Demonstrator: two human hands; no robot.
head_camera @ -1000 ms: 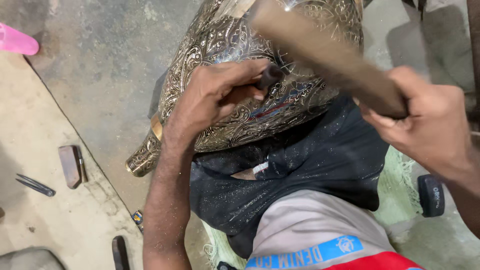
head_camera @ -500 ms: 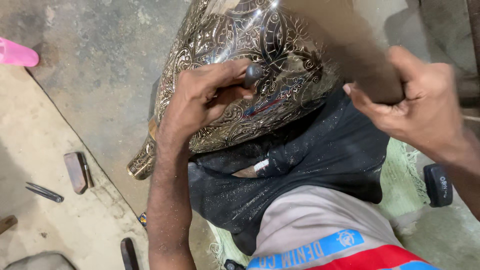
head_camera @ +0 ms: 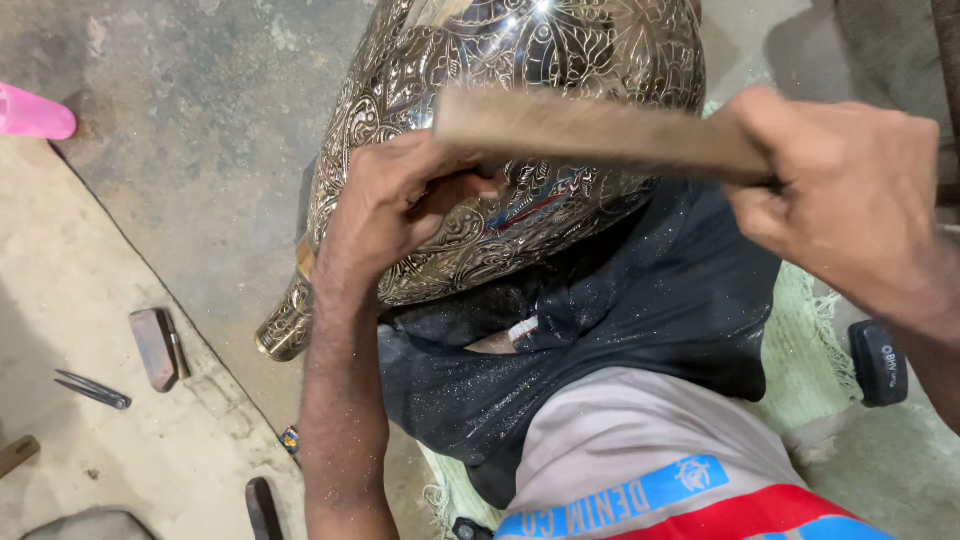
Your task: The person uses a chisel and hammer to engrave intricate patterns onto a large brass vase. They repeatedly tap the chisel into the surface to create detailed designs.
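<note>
Nearest the camera: lap in pale trousers (head_camera: 640, 440) with a red and blue waistband edge, draped with a dark cloth (head_camera: 640, 320) speckled with fine glittering dust. Green fringed mat (head_camera: 800, 340) underneath, at the right.

Resting on the cloth and tilted away from the lap: large engraved brass vessel (head_camera: 520, 120), rounded body covered in floral chasing, narrow neck and rim pointing down-left toward the floor.

Left hand (head_camera: 400, 210) pressed against the vessel's side, fingers curled tight around a small dark tool; tip of the tool hidden under the fingers, so exact contact point with the metal not readable. Forearm running down toward the bottom edge.

Right hand (head_camera: 850, 190) closed in a full fist round one end of a flat wooden stick (head_camera: 600, 135), held roughly level across the vessel, far end just above the left hand's knuckles. Slightly motion-blurred.

Further left, on a pale sheet on the floor (head_camera: 80, 300): a small brown block (head_camera: 155, 348), slim metal tweezers (head_camera: 92, 390), a dark tool handle (head_camera: 262, 508) near the bottom edge. Black object (head_camera: 878, 362) on the floor at the right, beside the mat.

Farthest: stained grey concrete (head_camera: 200, 120), pink plastic object (head_camera: 35, 115) at the upper left edge.
</note>
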